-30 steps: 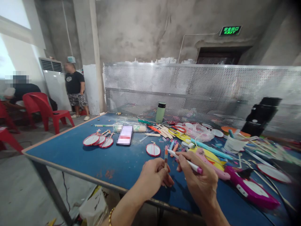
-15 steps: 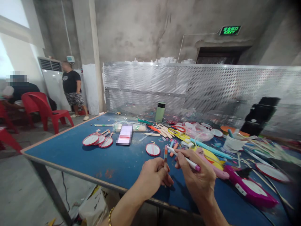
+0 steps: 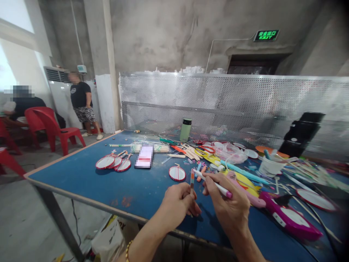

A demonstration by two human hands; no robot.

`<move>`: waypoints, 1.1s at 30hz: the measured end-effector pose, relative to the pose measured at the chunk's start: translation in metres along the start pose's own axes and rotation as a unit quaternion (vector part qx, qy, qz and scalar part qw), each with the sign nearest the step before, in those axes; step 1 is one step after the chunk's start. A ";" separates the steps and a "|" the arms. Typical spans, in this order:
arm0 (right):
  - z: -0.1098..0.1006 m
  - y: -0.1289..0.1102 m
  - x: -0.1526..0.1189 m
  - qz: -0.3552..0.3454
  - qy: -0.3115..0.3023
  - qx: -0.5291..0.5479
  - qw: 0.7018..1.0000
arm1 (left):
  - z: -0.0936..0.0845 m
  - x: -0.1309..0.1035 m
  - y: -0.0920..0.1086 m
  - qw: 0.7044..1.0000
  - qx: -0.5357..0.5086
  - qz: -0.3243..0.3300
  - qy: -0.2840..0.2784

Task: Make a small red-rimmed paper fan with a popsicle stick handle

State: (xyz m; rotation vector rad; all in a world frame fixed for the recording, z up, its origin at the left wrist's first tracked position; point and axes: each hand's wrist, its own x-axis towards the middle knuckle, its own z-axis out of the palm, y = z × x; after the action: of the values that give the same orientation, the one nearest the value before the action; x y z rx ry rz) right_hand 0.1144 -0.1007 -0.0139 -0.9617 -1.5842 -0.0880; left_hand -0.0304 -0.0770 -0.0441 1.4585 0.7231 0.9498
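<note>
Between the fingers of my left hand (image 3: 178, 203) stands a thin flat wooden stick (image 3: 192, 180) with coloured bands, pinched at its lower part. My right hand (image 3: 230, 202) grips a white marker (image 3: 215, 183) with a pink end, its tip touching or very close to the stick's top. Just beyond the hands, a small round disc with a red rim (image 3: 177, 174) lies on the blue table (image 3: 89, 183). Several similar red-rimmed discs (image 3: 105, 162) overlap farther left, beside a phone (image 3: 144, 156). Orange and blue crayon-like pieces (image 3: 201, 169) lie behind the marker.
A green bottle (image 3: 185, 130) stands at the back. Wooden sticks (image 3: 191, 151), yellow-handled scissors (image 3: 203, 151) and a white cup (image 3: 271, 166) crowd the right side. Nearer is a magenta device (image 3: 293, 218) with a cable. A perforated metal panel (image 3: 169, 94) borders the table's far edge.
Both hands, the stick and the marker stay almost in place. In the background, the standing person has shifted slightly left.
</note>
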 end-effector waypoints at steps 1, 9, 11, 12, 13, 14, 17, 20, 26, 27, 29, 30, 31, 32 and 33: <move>0.000 0.000 0.000 -0.001 -0.002 0.000 1.000 | 0.000 0.000 0.000 1.000 0.000 0.001 0.000; 0.001 0.001 0.000 -0.003 0.001 0.003 1.000 | 0.000 0.000 -0.003 1.000 -0.006 0.006 -0.003; 0.002 0.001 0.001 0.002 0.005 -0.004 1.000 | 0.000 0.000 -0.002 1.000 -0.005 0.007 -0.003; 0.002 0.001 0.001 0.002 0.007 -0.009 1.000 | 0.000 -0.001 -0.002 1.000 -0.006 0.007 -0.003; 0.001 0.000 0.001 0.000 0.009 -0.015 1.000 | 0.000 -0.001 -0.001 1.000 -0.006 0.005 -0.002; 0.001 0.000 0.001 -0.002 0.011 -0.020 1.000 | 0.000 -0.001 0.000 1.000 -0.007 0.004 -0.001; -0.001 -0.001 0.001 -0.006 0.007 -0.019 1.000 | 0.001 -0.001 0.000 1.000 -0.012 0.003 0.001; -0.001 -0.001 0.000 -0.003 0.008 -0.014 1.000 | 0.001 0.000 -0.001 1.000 -0.014 0.004 0.003; -0.001 -0.002 -0.001 -0.010 0.008 -0.013 1.000 | 0.000 0.000 -0.001 1.000 -0.013 0.001 0.003; -0.001 -0.002 -0.001 -0.010 0.007 -0.011 1.000 | 0.000 0.000 0.000 1.000 -0.013 -0.001 0.003; -0.001 -0.001 -0.002 -0.008 0.008 -0.010 1.000 | 0.001 -0.001 0.001 1.000 -0.014 -0.002 0.003; -0.001 0.000 -0.002 -0.006 0.010 -0.010 1.000 | 0.001 -0.001 0.001 1.000 -0.014 -0.001 0.002; -0.001 0.000 -0.002 -0.005 0.014 -0.011 1.000 | 0.001 -0.001 0.001 1.000 -0.014 0.000 0.002; -0.001 0.001 -0.002 -0.004 0.016 -0.012 1.000 | 0.001 -0.001 0.001 1.000 -0.013 0.001 0.003; -0.001 0.001 -0.002 -0.003 0.017 -0.012 1.000 | 0.001 -0.001 0.001 1.000 -0.012 0.002 0.004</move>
State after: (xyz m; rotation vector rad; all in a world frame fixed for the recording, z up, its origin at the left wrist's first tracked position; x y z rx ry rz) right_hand 0.1159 -0.1018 -0.0158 -0.9683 -1.5577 -0.1277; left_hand -0.0299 -0.0780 -0.0433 1.4356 0.7122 0.9639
